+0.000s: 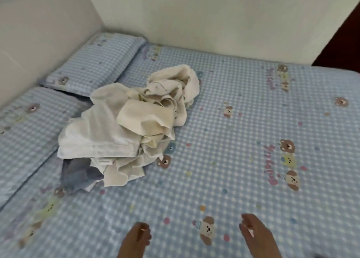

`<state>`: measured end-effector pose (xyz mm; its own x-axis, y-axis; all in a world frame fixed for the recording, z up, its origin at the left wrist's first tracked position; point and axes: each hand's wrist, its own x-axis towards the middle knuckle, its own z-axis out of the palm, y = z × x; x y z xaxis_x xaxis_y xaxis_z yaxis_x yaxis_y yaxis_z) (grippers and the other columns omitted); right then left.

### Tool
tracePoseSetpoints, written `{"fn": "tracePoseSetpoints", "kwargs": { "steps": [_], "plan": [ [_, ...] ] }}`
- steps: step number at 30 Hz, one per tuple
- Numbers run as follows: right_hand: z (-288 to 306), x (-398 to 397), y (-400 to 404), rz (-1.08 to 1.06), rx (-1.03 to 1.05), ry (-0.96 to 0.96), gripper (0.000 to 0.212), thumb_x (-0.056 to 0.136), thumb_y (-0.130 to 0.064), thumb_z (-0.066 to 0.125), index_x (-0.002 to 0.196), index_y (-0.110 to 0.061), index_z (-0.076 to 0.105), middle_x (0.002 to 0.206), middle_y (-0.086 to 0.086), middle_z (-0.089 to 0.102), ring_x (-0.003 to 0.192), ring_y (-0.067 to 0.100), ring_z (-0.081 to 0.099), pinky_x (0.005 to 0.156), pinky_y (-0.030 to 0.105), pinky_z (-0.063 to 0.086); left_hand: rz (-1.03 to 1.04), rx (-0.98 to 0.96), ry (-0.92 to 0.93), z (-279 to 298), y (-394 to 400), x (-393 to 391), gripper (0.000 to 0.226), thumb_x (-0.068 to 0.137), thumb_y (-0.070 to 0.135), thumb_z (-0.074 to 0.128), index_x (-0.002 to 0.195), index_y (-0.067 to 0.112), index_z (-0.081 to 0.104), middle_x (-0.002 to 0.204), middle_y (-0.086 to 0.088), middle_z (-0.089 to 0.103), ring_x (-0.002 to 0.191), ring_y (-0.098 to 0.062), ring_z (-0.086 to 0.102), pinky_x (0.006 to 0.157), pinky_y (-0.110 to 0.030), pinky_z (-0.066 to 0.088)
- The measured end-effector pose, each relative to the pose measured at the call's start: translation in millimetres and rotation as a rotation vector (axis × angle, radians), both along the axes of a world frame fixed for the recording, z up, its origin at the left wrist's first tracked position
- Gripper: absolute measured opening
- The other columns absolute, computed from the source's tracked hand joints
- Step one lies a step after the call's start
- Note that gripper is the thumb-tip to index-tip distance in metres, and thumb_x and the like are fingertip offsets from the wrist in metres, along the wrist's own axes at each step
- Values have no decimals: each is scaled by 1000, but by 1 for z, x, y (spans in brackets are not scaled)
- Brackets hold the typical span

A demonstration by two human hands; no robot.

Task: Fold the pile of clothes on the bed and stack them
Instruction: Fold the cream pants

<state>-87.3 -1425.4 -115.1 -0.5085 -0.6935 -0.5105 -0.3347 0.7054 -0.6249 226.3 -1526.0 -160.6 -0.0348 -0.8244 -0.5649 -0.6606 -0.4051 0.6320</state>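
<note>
The bed sheet carries pink lettering printed beside its cartoon bears, at the right side and again near the pillow. The letters run sideways and are blurred; no word can be made out with confidence.

Both hands sit low at the bottom centre of the frame: the left hand with fingers loosely curled, gripping nothing, and the right hand just beside it, fingers relaxed, also empty.
</note>
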Motion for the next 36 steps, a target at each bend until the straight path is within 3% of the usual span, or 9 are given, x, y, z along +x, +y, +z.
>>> {"fn": "tracePoseSetpoints", "kwargs": {
  "steps": [8,14,18,22,24,26,29,33,36],
  "plan": [
    [29,164,-245,220,-157,-17,20,97,-25,50,114,-16,56,104,3,65,96,16,61,78,28,49,80,-124,146,61,-194,90,6,94,11,51,97,14,55,83,-7,67,80,-26,64,74,-40,50],
    [18,245,-347,282,-165,68,33,95,-25,52,127,-20,48,123,-5,54,114,12,52,84,25,38,125,-323,36,61,-267,140,24,91,5,55,114,10,52,95,-2,61,78,-10,56,64,-13,41],
    [-5,256,-394,246,-230,337,62,93,-25,56,146,-15,25,151,6,24,139,22,28,108,29,32,-95,-723,-141,56,-294,160,29,81,-8,63,108,3,62,113,-13,56,90,-16,57,82,-9,40],
    [-26,250,-455,408,-104,740,91,87,-40,61,152,-16,2,158,17,3,147,30,5,118,44,8,-534,-950,-297,48,-340,149,36,73,18,67,108,7,70,123,-20,60,116,-34,52,85,-43,52],
    [-34,238,-474,413,-39,805,64,94,-30,51,148,-13,21,150,19,29,140,31,29,112,42,24,-721,-741,-422,42,-355,139,57,62,22,83,116,13,67,134,-20,54,123,-37,52,93,-47,48],
    [-31,219,-476,278,-82,733,32,99,-24,40,127,-11,49,119,11,61,111,28,58,91,36,42,-811,-508,-576,33,-362,138,65,85,31,64,143,20,38,155,-13,21,143,-32,21,115,-42,23],
    [-12,181,-449,-127,-223,424,26,99,-23,42,84,-6,54,74,7,58,74,29,57,60,34,39,-767,-407,-626,31,-359,134,57,99,31,38,150,22,15,160,-6,3,147,-22,3,118,-40,5],
    [43,149,-369,-422,-429,183,35,100,-21,44,67,-7,42,62,4,40,60,19,37,52,29,27,-553,-596,-204,46,-326,100,38,74,10,76,111,10,66,115,-9,63,104,-28,62,88,-37,50],
    [78,146,-287,-405,-413,116,31,98,-22,47,77,-1,52,65,17,42,62,21,41,60,37,34,-407,-426,160,65,-293,63,31,90,8,58,120,9,58,116,2,54,112,-16,54,94,-12,33]
  ]
}}
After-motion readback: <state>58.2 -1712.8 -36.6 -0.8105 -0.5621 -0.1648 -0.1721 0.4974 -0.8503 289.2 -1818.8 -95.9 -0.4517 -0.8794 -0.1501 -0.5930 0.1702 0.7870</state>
